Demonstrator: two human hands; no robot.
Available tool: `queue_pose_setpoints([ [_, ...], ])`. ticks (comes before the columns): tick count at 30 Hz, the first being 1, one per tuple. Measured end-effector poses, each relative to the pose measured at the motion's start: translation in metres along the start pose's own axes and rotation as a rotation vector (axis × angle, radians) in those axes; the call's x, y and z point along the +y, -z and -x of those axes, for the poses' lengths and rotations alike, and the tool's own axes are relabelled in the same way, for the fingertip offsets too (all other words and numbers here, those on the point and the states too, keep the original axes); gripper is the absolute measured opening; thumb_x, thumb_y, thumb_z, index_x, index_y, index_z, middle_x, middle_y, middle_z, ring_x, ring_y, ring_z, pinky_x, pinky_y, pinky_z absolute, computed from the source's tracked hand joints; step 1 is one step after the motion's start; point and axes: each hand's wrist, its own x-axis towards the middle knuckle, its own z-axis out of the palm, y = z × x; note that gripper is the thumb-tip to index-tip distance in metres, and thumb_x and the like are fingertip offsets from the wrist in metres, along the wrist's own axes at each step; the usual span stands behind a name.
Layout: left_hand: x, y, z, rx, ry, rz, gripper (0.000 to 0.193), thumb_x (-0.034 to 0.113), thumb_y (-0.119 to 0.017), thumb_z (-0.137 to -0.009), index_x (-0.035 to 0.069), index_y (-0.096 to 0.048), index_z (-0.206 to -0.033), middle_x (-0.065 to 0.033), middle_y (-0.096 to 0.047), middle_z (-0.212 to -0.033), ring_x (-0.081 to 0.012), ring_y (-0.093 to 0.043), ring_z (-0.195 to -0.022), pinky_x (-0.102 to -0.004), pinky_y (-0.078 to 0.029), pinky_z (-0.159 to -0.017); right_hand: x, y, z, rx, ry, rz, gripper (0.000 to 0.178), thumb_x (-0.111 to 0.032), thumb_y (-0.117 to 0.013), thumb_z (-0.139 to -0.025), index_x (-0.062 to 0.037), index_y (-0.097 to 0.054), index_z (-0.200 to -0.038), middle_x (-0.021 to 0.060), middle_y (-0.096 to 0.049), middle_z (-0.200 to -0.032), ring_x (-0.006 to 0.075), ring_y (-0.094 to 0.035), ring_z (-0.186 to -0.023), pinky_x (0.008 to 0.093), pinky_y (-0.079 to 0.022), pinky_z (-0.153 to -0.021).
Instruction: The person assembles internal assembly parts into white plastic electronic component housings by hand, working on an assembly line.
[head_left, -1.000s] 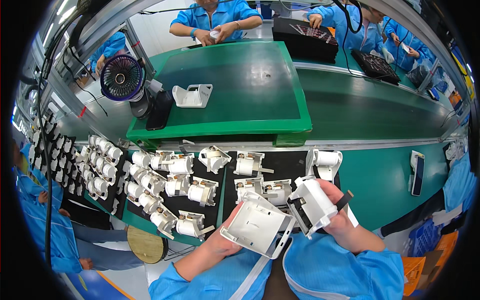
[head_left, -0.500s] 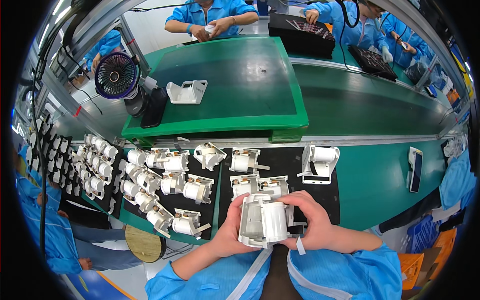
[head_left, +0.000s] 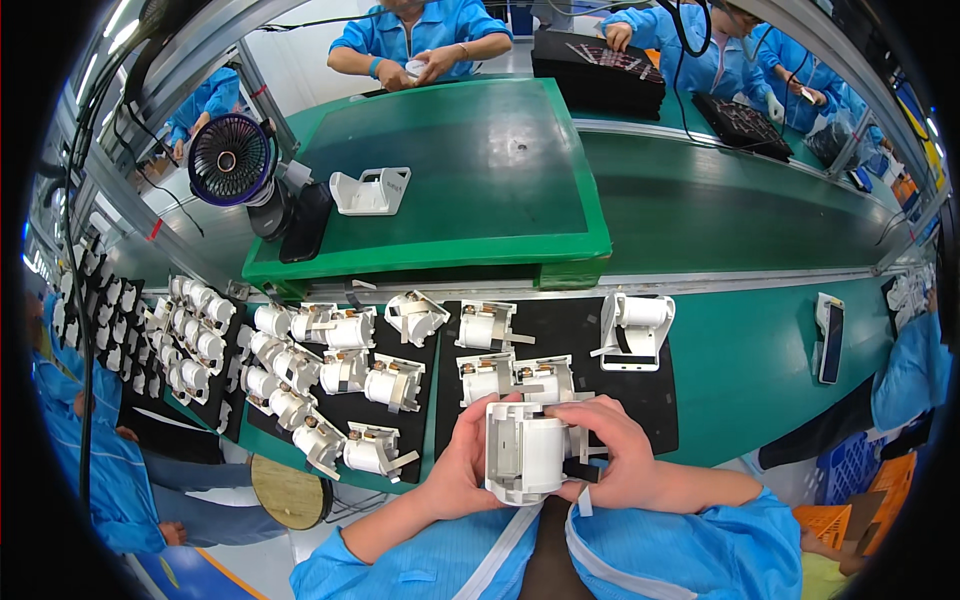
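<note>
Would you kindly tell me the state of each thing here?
White casing: held in left hand
Roller: in right hand, against casing; seating unclear
Other rollers: resting on black mats
White bracket: on green platform, no roller visible
Fan: upright; spinning unclear
Handheld device: lying on green table

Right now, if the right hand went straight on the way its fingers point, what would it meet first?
Likely the held white unit, which the right hand seems to touch; exact depth is unclear.

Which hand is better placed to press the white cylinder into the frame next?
Likely your right hand: it grips the side nearest the white cylinder, while your left hand holds the frame.
</note>
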Motion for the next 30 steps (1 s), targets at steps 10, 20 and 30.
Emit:
queue_pose_setpoints([
  [10, -0.001, 0.004, 0.008, 0.017, 0.090, -0.212, 0.123, 0.010, -0.087, -0.069, 0.015, 0.003, -0.151, -0.0171, -0.036, -0.148, -0.0278, -0.044, -0.132, -0.0432, -0.038, -0.109, -0.018, -0.003, -0.004, -0.005, 0.233, 0.304, 0.068, -0.027, -0.086, -0.057, -0.0100, -0.063, -0.119, 0.0045, -0.064, -0.115, 0.0211, -0.057, -0.098, 0.0358, -0.037, -0.082],
  [20, -0.016, 0.008, 0.014, -0.052, -0.024, -0.254, 0.114, -0.001, -0.079, -0.073, 0.020, 0.001, -0.151, -0.0173, -0.036, -0.147, -0.0283, -0.044, -0.133, -0.0438, -0.040, -0.107, -0.025, -0.007, 0.002, 0.000, 0.231, 0.358, 0.075, -0.024, -0.085, -0.048, -0.0145, -0.064, -0.120, 0.0016, -0.063, -0.112, 0.0172, -0.056, -0.088, 0.0352, -0.035, -0.078],
  [30, -0.016, 0.006, 0.013, -0.054, -0.055, -0.271, 0.109, -0.008, -0.076, -0.073, 0.020, -0.005, -0.151, -0.0163, -0.037, -0.146, -0.0269, -0.047, -0.130, -0.0423, -0.044, -0.104, -0.030, -0.005, 0.003, 0.025, 0.229, 0.418, 0.080, -0.022, -0.084, -0.043, -0.0128, -0.063, -0.120, 0.0025, -0.063, -0.112, 0.0164, -0.056, -0.079, 0.0351, -0.034, -0.078],
])
